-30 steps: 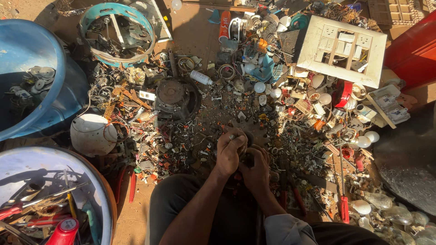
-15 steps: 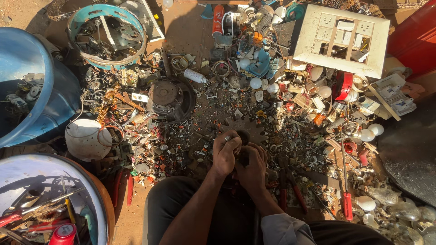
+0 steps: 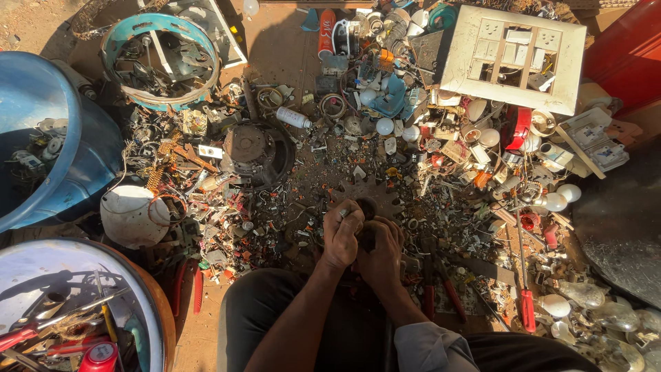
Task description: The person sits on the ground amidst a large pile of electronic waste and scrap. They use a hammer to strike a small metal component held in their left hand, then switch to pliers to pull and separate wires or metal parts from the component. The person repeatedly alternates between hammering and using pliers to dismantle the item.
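Observation:
My left hand (image 3: 342,236) and my right hand (image 3: 381,253) are pressed together just above my knees, both closed around a small dark part (image 3: 365,238) held between them. Most of that part is hidden by my fingers, so its shape is unclear. A ring shows on a finger of my left hand. Under the hands lies a rusty flat metal piece (image 3: 375,189) on the ground, amid a thick litter of tiny scrap bits.
Left: a blue tub (image 3: 65,134) of parts, a round basin (image 3: 103,275) of tools, a white dome (image 3: 131,217). Ahead: a dark round motor (image 3: 251,148), a turquoise ring frame (image 3: 162,58). Right: a white switch plate (image 3: 513,55), bulbs, red-handled pliers (image 3: 437,293), a screwdriver (image 3: 527,303).
My hands stay locked on the small part with only slight finger shifts. The camera view has tilted a little, sliding the scrap pile in the picture.

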